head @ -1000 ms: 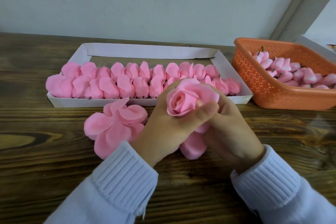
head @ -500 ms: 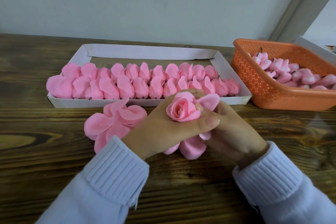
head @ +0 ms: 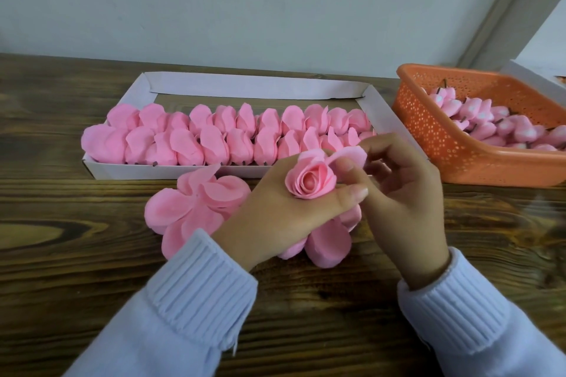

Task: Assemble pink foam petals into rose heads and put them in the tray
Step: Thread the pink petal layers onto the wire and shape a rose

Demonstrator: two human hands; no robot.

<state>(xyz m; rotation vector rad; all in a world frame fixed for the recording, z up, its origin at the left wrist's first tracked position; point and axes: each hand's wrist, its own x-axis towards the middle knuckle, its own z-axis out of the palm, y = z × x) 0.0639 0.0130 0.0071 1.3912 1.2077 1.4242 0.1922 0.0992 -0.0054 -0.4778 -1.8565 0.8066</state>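
Observation:
My left hand (head: 275,211) grips a half-wrapped pink rose head (head: 311,180) from the side, thumb across its front. My right hand (head: 404,193) pinches one outer petal (head: 349,154) of that rose and holds it away from the bud. More of its petals (head: 329,242) hang loose below both hands. A flat pile of pink foam petals (head: 190,208) lies on the table left of my left hand. Behind them, the white cardboard tray (head: 122,169) holds two rows of finished rose heads (head: 214,138).
An orange perforated basket (head: 435,138) with pink rose buds (head: 502,125) on dark stems stands at the right. A white box corner (head: 533,76) shows behind it. The wooden table (head: 61,269) runs to a pale wall at the back.
Both hands came down and nearer with the rose. My right hand has come from behind the rose and lifted one outer petal away from the bud.

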